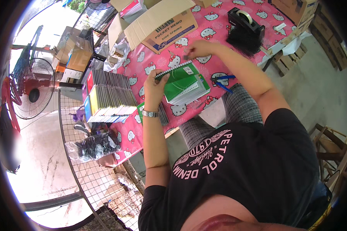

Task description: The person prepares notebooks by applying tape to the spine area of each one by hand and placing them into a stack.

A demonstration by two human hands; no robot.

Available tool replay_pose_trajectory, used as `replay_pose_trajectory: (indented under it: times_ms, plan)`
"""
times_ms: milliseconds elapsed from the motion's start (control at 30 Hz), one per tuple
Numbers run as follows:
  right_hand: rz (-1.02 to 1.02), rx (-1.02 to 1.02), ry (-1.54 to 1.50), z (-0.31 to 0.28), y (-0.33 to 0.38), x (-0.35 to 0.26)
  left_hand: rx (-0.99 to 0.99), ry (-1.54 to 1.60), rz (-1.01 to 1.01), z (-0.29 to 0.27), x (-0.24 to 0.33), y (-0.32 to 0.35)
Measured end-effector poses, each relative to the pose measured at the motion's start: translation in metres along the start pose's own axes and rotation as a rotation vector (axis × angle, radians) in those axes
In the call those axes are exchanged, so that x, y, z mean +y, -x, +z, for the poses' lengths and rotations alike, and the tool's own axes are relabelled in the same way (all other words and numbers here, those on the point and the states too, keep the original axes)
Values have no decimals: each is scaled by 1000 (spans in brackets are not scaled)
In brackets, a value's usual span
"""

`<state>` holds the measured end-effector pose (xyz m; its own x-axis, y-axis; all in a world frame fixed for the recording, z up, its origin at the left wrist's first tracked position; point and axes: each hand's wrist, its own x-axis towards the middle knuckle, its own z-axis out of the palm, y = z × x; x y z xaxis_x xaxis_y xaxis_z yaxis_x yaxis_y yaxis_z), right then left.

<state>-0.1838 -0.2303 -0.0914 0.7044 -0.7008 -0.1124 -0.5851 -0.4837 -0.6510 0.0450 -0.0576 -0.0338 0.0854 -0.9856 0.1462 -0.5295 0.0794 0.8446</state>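
My left hand (156, 85) grips the left end of a green spiral notebook (176, 79), thumb on its cover. The notebook's white wire spine runs along its far edge. Beneath and beside it are more green notebooks (192, 92), their pages facing me. Just beyond the spine is my right hand (201, 50), its fingers curled together in a pinch. Something small and dark shows at those fingertips, too small to name. Blue-handled pliers (223, 82) lie to the right of the notebooks. Another spiral notebook (163, 114) lies partly hidden by my left forearm.
Stacked spiral notebooks (113, 94) stand on the left. An open cardboard box (169, 30) is at the back. A black tape dispenser (245, 20) and a pile of black wires or bristles (246, 41) sit at the right. A fan (34, 90) stands left of the pink-covered table (148, 57).
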Motion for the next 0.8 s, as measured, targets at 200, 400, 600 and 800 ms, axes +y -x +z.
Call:
replay_pose_trajectory:
  times_ms: [200, 400, 600, 800]
  plan:
    - [-10, 477, 407, 100, 91, 59, 123, 272, -41, -1, 2, 15]
    - [101, 510, 278, 144, 168, 43, 211, 419, -99, 14, -4, 22]
    - [-247, 742, -126, 83, 154, -63, 279, 322, -19, 20, -15, 30]
    - [-396, 726, 36, 64, 128, -129, 360, 139, -5, 31, 1, 38]
